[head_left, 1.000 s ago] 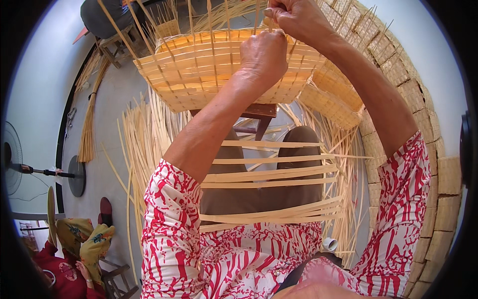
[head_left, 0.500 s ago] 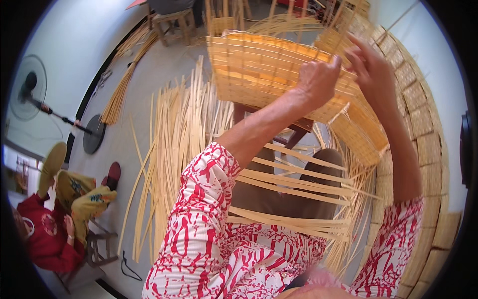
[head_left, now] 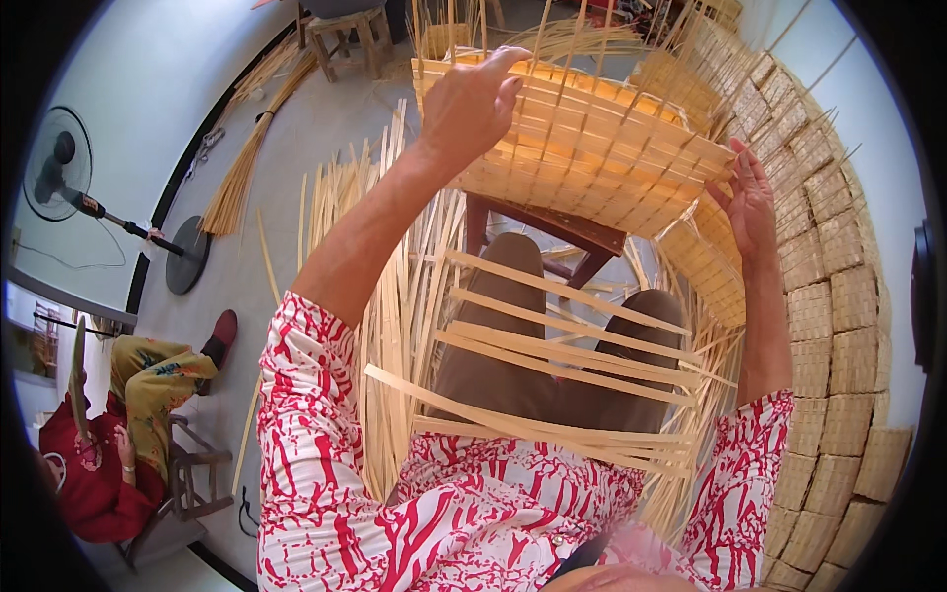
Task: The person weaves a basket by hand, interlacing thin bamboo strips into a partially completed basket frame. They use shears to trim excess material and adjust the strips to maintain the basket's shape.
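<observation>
1. Pale flat strips (head_left: pixel 562 347) lie across the person's lap.
2. The stool (head_left: pixel 567 219) stands beyond the knees, its near edge showing.
3. The woven basket (head_left: pixel 592 148) sits above the stool, hiding its far edge, upright stakes rising from it.
4. The right hand (head_left: pixel 747 197), thumb and fingers spread, touches the basket's right end.
5. The left hand (head_left: pixel 472 104) reaches over its upper left rim, index finger outstretched; I cannot tell whether it pinches anything.

Pale left wall (head_left: pixel 163 123); grey floor (head_left: pixel 321 113); standing fan (head_left: pixel 91 205) beside wall; wooden stool (head_left: pixel 342 24) beyond.
</observation>
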A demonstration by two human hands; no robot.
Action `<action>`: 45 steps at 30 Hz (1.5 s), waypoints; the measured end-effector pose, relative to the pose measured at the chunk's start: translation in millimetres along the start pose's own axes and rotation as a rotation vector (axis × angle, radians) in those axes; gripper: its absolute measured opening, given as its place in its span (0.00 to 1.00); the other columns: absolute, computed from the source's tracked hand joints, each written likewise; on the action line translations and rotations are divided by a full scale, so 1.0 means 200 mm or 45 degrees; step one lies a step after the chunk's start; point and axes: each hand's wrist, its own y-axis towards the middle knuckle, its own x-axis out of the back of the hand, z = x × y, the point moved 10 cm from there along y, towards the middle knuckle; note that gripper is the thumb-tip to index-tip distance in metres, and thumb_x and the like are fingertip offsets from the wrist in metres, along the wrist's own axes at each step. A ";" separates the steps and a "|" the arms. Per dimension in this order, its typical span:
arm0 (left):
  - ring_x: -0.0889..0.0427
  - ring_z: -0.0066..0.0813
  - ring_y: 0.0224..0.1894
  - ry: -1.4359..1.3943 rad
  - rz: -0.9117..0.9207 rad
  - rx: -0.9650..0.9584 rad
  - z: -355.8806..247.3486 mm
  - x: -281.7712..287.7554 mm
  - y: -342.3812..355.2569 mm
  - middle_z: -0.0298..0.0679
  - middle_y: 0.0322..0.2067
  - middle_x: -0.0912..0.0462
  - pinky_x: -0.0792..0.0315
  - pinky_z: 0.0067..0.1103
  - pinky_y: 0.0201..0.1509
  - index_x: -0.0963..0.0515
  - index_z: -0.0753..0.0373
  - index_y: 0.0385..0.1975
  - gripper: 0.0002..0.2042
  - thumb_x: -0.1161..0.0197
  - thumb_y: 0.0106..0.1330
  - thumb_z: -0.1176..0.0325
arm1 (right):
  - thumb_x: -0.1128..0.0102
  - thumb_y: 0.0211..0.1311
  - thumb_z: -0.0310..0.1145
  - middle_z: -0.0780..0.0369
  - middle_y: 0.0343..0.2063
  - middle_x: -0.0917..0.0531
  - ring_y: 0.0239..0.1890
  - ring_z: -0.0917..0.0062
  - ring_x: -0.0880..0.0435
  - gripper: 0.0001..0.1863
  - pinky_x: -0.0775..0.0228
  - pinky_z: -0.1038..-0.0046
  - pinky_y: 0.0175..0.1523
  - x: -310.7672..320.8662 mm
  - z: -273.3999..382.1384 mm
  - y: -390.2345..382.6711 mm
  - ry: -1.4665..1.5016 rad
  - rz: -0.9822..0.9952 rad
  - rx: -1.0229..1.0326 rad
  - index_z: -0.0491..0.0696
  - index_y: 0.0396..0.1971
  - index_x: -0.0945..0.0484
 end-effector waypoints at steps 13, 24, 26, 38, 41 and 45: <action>0.16 0.24 0.20 0.039 0.306 0.065 0.09 -0.12 0.06 0.39 0.21 0.17 0.23 0.21 0.27 0.22 0.63 0.40 0.08 0.45 0.71 0.66 | 0.45 0.71 0.33 0.62 0.45 0.19 0.47 0.74 0.17 0.13 0.18 0.67 0.51 0.04 -0.07 0.05 0.175 0.068 0.107 0.48 0.52 0.25; 0.18 0.29 0.25 -0.336 0.374 0.072 -0.07 -0.01 -0.35 0.40 0.23 0.18 0.26 0.23 0.31 0.22 0.66 0.41 0.09 0.39 0.66 0.68 | 0.42 0.69 0.36 0.64 0.43 0.16 0.46 0.80 0.18 0.15 0.25 0.74 0.52 0.31 0.01 -0.41 -0.647 -0.121 0.015 0.46 0.51 0.22; 0.19 0.21 0.29 -0.311 0.504 0.074 -0.02 0.02 -0.66 0.39 0.27 0.17 0.26 0.19 0.36 0.21 0.67 0.39 0.06 0.37 0.66 0.72 | 0.41 0.69 0.36 0.67 0.37 0.15 0.42 0.85 0.18 0.11 0.27 0.79 0.49 0.36 -0.15 -0.62 -0.705 0.016 -0.131 0.45 0.44 0.18; 0.20 0.20 0.35 -0.440 0.926 0.697 0.19 0.00 -1.27 0.37 0.32 0.17 0.26 0.18 0.41 0.21 0.67 0.40 0.06 0.39 0.68 0.72 | 0.42 0.70 0.36 0.73 0.29 0.23 0.35 0.89 0.27 0.10 0.33 0.84 0.42 0.72 -0.40 -1.44 -0.951 0.034 -0.609 0.44 0.39 0.21; 0.20 0.25 0.44 -0.482 1.164 0.678 0.13 0.13 -1.41 0.38 0.40 0.17 0.28 0.22 0.49 0.20 0.65 0.45 0.10 0.39 0.68 0.68 | 0.43 0.71 0.37 0.69 0.35 0.22 0.39 0.86 0.25 0.12 0.32 0.82 0.45 0.59 -0.33 -1.54 -0.997 0.134 -0.671 0.43 0.43 0.22; 0.20 0.29 0.46 -0.575 1.470 0.790 -0.02 0.24 -1.52 0.39 0.44 0.17 0.29 0.23 0.49 0.20 0.64 0.46 0.12 0.37 0.64 0.69 | 0.43 0.70 0.38 0.64 0.47 0.19 0.48 0.81 0.22 0.16 0.30 0.78 0.54 0.50 -0.35 -1.68 -0.903 0.218 -0.805 0.45 0.51 0.23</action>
